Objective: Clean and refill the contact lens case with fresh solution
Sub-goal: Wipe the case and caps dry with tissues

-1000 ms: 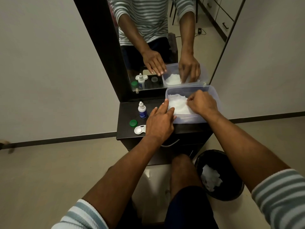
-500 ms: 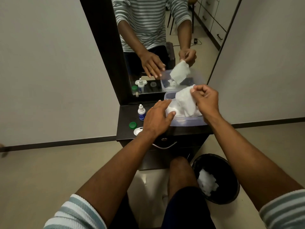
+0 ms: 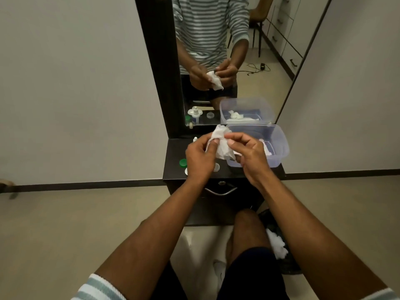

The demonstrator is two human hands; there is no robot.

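Pinching a white tissue (image 3: 220, 146) between them, the left hand (image 3: 200, 158) and right hand (image 3: 249, 155) hold it above the dark cabinet top (image 3: 173, 167); the crumpled sheet hangs with its long axis running from upper left to lower right. Only 2 slivers of the contact lens case (image 3: 216, 167) show under the left hand, lying flat across the cabinet top. A green cap (image 3: 183, 163) sits just left of it. The clear plastic tub (image 3: 279, 146) stands at the right.
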